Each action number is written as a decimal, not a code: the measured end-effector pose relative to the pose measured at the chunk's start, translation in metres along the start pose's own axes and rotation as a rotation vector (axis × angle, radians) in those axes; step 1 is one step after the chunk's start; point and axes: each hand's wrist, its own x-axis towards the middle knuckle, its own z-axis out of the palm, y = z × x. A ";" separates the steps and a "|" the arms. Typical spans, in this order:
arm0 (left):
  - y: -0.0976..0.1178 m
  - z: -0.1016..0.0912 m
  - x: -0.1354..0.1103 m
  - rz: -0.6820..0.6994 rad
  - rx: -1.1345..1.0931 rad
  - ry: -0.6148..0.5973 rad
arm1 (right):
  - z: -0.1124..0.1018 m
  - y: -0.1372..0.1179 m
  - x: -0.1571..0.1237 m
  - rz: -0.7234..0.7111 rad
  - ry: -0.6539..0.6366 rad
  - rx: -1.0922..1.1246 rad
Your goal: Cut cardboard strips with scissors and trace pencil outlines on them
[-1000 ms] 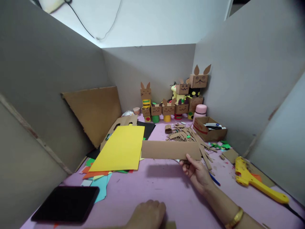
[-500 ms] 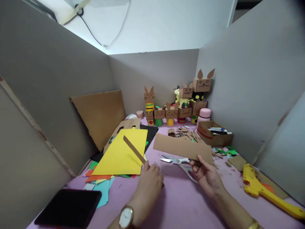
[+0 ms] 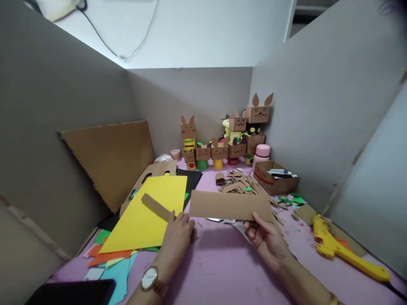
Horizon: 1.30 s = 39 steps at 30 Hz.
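Note:
My right hand (image 3: 267, 239) is closed on a long rectangular piece of brown cardboard (image 3: 230, 205), held up flat above the pink table. Scissors (image 3: 233, 223) show under that cardboard, by the same hand's fingers. My left hand (image 3: 178, 233), with a wristwatch, pinches a narrow brown cardboard strip (image 3: 155, 206) that slants up to the left over a yellow paper sheet (image 3: 148, 212).
Coloured paper sheets (image 3: 108, 258) and a black tablet (image 3: 68, 292) lie at the front left. A big cardboard sheet (image 3: 108, 154) leans on the left wall. Cardboard animal figures (image 3: 229, 137) line the back, beside a small box of pens (image 3: 275, 178), cardboard scraps (image 3: 241, 184) and a yellow glue gun (image 3: 340, 248).
My left hand came up from the near edge holding the narrow strip and has drifted left over the yellow sheet. The right hand's cardboard has levelled out, now hiding most of the scissors.

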 end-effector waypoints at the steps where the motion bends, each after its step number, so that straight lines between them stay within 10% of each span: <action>1: -0.003 0.002 -0.001 -0.006 -0.039 0.033 | 0.001 0.000 0.000 -0.001 -0.004 -0.015; 7: -0.009 0.001 -0.003 -0.249 -0.683 0.203 | 0.007 -0.001 -0.001 -0.034 -0.033 -0.110; 12: 0.014 -0.011 -0.005 -0.507 -1.595 -0.114 | 0.007 -0.001 -0.004 -0.018 -0.095 -0.230; 17: 0.058 -0.003 -0.016 -0.418 -1.696 -0.419 | 0.010 0.008 -0.012 0.052 -0.192 -0.341; 39: 0.063 0.025 -0.022 -0.367 -1.931 -0.267 | 0.022 0.007 -0.031 0.139 -0.210 -0.333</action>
